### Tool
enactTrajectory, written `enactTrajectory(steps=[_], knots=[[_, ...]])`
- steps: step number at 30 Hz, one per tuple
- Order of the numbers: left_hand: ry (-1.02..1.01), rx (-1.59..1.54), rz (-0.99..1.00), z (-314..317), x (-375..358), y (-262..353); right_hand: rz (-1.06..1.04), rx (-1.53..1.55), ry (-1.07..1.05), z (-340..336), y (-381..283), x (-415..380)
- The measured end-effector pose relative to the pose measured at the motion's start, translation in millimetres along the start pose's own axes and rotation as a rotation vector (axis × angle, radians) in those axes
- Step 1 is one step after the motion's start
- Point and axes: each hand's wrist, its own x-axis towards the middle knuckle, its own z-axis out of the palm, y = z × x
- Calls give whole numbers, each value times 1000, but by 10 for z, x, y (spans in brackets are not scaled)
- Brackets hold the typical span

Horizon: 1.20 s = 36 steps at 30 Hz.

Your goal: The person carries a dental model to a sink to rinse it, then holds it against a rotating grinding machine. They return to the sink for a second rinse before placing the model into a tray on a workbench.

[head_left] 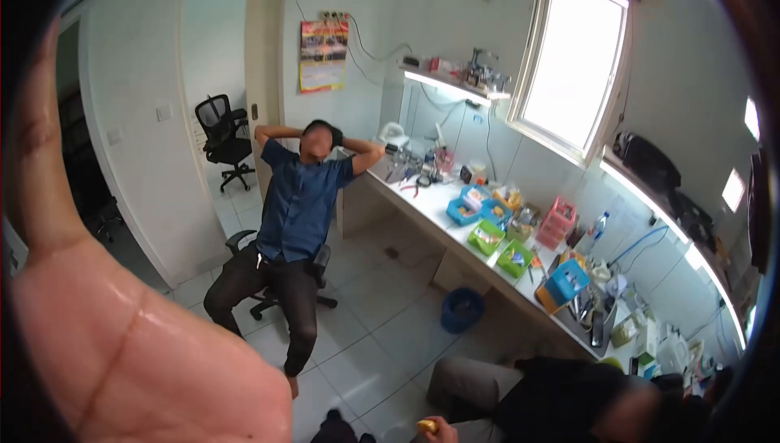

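My left hand point(154, 337) is very close to the camera and fills the lower left, palm towards the view. One finger stretches straight up along the left edge; the other fingers are out of frame. Nothing shows in the palm. My right hand does not show. At the bottom edge, a small hand point(441, 432), apparently a co-worker's, holds a small yellow object point(426, 425) beside a grey trouser leg.
A person point(299, 203) leans back in a wheeled chair, hands behind the head. Another person in black point(561, 398) sits lower right. Along the wall runs a white workbench point(435, 230) with blue and green trays and tools. A blue bin point(462, 311) stands below.
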Motion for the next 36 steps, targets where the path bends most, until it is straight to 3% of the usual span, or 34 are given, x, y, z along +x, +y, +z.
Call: enactTrajectory(steps=[1,2,4,6,7,8,9,10,13,15,17,18,19,21,23,25,26,29,30,32,34,36], knots=[[-13,-15,-9,51,-130,-174,92,72,-17,-47,-24,66],[-26,-31,-24,108,-284,-300,56,-41,64,145,475,214],[-47,-35,-67,261,-610,-464,259,-2,74,1,20,350],[-34,-15,-76,300,-849,-559,364,113,67,14,43,536],[-21,-3,-52,287,-939,-617,442,480,91,175,341,648],[-2,8,-47,283,-1019,-704,172,215,120,172,397,815],[15,17,-55,262,-1092,-853,325,436,60,95,86,1001],[29,25,-47,250,-1161,-1034,471,654,43,189,181,1186],[49,152,-152,39,-1677,-1581,434,627,69,243,-19,1767],[-60,299,-462,-236,-2494,-2008,343,107,160,222,-250,2219],[-278,327,-963,-370,-3341,-2283,295,-9,173,143,-529,2673],[-334,199,-1413,-523,-3816,-2280,252,-132,157,101,-634,2884],[-376,76,-1653,-659,-4240,-2240,171,-112,186,71,-693,3073],[-320,-8,-1897,-976,-5058,-1943,151,-117,191,-47,-938,3347],[-345,-96,-2071,-963,-5138,-1820,106,-126,228,-220,-1207,3683],[-466,-165,-2189,-832,-5150,-1942,279,203,13,-401,-1423,3913],[-490,-230,-2237,-746,-5199,-2035,291,208,7,-466,-1456,4051],[-589,-427,-2275,-391,-5303,-2475,137,888,-302,-637,-1533,4515],[-592,-416,-2278,-283,-5378,-2627,137,896,-309,-634,-1466,4658],[-614,-486,-2193,-54,-5554,-2957,-39,1316,-450,-596,-1206,5019],[-611,-424,-2169,176,-5704,-3334,122,1470,-381,-428,-826,5448],[-592,-357,-2144,397,-5835,-3688,222,146,-30,-252,-473,5872]])
